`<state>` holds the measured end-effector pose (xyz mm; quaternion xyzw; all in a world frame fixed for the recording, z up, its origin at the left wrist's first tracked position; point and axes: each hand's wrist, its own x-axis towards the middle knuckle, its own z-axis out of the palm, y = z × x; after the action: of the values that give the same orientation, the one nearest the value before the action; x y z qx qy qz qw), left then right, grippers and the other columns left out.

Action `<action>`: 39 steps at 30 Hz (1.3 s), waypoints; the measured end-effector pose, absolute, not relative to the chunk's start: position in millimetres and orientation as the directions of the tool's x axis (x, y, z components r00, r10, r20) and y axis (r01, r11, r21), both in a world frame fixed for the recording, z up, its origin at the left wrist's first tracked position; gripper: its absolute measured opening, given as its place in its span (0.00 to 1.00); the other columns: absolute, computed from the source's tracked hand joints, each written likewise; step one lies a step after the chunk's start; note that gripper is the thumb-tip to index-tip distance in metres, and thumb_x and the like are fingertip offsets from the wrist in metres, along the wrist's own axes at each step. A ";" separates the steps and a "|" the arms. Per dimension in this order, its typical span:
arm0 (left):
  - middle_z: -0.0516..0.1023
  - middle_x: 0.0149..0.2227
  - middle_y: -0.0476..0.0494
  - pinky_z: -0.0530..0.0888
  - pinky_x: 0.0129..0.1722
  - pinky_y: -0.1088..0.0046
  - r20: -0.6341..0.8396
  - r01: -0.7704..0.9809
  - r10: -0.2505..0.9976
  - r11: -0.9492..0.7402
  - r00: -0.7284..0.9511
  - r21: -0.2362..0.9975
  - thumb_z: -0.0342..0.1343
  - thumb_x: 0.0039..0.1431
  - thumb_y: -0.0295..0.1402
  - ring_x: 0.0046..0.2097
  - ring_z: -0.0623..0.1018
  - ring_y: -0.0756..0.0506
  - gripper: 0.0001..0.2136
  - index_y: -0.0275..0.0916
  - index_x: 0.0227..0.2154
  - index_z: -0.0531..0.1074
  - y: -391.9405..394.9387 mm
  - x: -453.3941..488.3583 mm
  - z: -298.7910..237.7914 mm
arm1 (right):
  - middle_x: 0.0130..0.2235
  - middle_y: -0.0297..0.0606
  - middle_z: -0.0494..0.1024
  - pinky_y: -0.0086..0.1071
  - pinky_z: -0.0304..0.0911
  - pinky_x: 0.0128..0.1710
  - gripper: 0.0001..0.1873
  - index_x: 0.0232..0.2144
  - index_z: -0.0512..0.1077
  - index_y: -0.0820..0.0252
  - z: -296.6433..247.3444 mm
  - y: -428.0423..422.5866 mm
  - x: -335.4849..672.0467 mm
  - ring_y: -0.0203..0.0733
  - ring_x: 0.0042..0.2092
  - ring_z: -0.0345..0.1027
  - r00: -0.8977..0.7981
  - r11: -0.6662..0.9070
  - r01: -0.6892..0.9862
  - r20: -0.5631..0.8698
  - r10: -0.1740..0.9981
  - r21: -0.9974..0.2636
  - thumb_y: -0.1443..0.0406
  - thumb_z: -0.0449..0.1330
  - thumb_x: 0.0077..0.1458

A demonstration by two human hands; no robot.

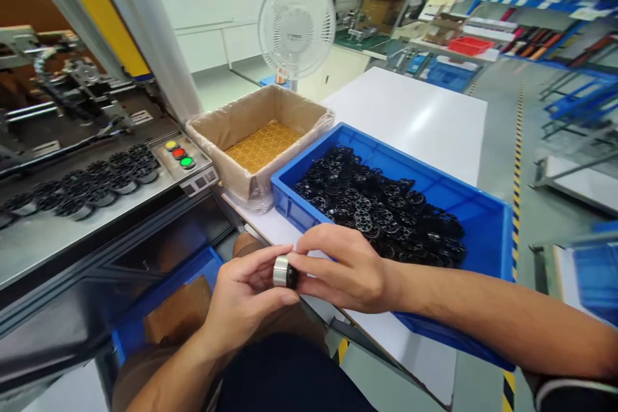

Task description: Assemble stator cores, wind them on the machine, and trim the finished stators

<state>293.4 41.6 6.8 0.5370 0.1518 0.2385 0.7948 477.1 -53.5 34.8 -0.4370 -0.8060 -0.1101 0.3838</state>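
Observation:
Between my two hands is a small silver metal ring (280,271) with a black round part (291,277) on its right side. My left hand (241,293) grips the metal ring from the left, thumb below and fingers above. From the right, the fingers of my right hand (342,267) are closed on the black part, pressed against the ring. How far the two parts fit together is hidden by my fingers. Just beyond my right hand stands a blue bin (483,219) holding many loose black round parts (381,199).
A plastic-lined carton (226,158) with golden-yellow pieces stands left of the bin. On the machine's ledge (120,209) are rows of black-and-silver parts (80,190), beside yellow, red and green buttons (179,153). A white fan (296,26) stands behind the carton. A white table (420,106) extends beyond.

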 end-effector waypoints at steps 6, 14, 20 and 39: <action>0.77 0.57 0.41 0.77 0.52 0.71 -0.007 -0.071 0.478 0.145 0.878 0.987 0.55 0.66 0.35 0.51 0.80 0.43 0.20 0.49 0.60 0.70 34.0 287.0 1.8 | 0.43 0.49 0.76 0.41 0.73 0.46 0.28 0.50 0.70 0.67 29.6 -43.9 481.6 0.45 0.45 0.71 -0.074 0.551 0.710 0.732 0.677 -0.438 0.52 0.67 0.55; 0.80 0.47 0.39 0.78 0.43 0.72 0.009 -0.044 0.615 0.043 0.788 0.998 0.59 0.63 0.36 0.40 0.80 0.46 0.18 0.40 0.54 0.75 55.2 297.4 -5.1 | 0.39 0.41 0.78 0.38 0.70 0.43 0.05 0.38 0.75 0.61 13.0 -18.8 594.2 0.41 0.39 0.71 0.259 -0.034 0.861 0.380 0.888 -0.507 0.66 0.62 0.59; 0.80 0.43 0.41 0.77 0.39 0.74 0.001 -0.099 0.716 0.095 0.698 0.991 0.67 0.54 0.36 0.37 0.78 0.48 0.18 0.39 0.47 0.78 69.0 298.8 -5.3 | 0.34 0.37 0.77 0.32 0.70 0.37 0.10 0.33 0.79 0.61 -21.8 -12.2 640.8 0.38 0.34 0.71 0.212 -0.124 0.893 0.160 0.964 -0.434 0.71 0.70 0.45; 0.83 0.47 0.41 0.79 0.41 0.74 0.150 -0.294 0.661 0.111 0.735 0.949 0.71 0.47 0.27 0.39 0.81 0.48 0.22 0.43 0.47 0.80 50.0 283.3 11.4 | 0.40 0.41 0.82 0.37 0.73 0.42 0.10 0.44 0.75 0.59 30.4 -35.8 554.4 0.44 0.39 0.77 0.121 0.042 0.927 0.402 0.908 -0.373 0.64 0.57 0.62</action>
<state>283.3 50.0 11.4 0.5805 0.1581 0.3276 0.7285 554.4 -35.8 30.4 -0.6918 -0.6629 -0.0166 0.2857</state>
